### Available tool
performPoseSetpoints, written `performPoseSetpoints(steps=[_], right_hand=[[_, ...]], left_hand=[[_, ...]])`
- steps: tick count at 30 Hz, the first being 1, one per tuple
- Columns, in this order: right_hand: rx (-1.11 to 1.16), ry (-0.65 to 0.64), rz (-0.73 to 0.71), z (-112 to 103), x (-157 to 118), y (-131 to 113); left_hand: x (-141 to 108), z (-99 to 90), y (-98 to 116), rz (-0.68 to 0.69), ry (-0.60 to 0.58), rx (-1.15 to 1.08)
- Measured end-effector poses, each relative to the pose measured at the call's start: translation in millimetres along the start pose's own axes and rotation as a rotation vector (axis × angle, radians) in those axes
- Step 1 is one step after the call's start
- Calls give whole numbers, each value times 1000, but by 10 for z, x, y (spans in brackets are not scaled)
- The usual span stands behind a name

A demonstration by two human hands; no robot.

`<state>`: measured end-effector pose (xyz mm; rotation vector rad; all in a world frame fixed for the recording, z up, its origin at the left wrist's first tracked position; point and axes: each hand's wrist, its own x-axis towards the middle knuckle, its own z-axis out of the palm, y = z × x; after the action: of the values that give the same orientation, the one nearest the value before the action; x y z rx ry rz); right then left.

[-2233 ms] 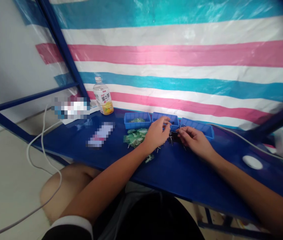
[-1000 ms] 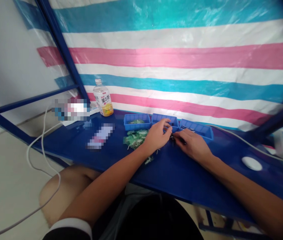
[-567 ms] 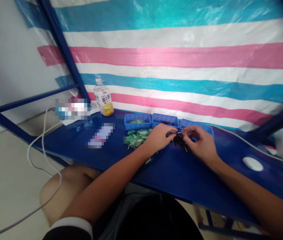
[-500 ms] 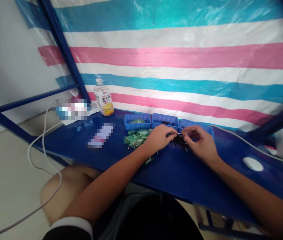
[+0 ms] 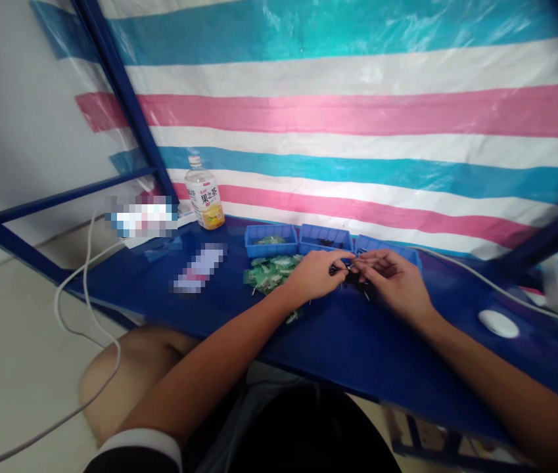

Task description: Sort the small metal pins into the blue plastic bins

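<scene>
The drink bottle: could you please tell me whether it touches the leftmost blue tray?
Apart: the head view shows bare blue tabletop between the drink bottle and the leftmost blue tray.

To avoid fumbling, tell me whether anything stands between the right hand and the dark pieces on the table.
Nothing visible does: the right hand is close by the dark pieces, and the left hand is to their left. The blue bins stand beyond. The hands partly hide the pieces.

Loose parts [image 5: 363, 288] are black, trays [image 5: 271, 250] blue, the sheet [image 5: 308, 113] multicolour-striped.
</scene>
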<state>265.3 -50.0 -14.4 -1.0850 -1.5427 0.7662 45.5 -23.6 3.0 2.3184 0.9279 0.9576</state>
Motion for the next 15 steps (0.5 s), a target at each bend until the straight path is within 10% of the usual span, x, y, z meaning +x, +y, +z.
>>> performPoseSetpoints(steps=[15], right_hand=[[-230, -58, -46, 35, -61, -22]], left_hand=[[11, -12, 16, -72, 81, -163]])
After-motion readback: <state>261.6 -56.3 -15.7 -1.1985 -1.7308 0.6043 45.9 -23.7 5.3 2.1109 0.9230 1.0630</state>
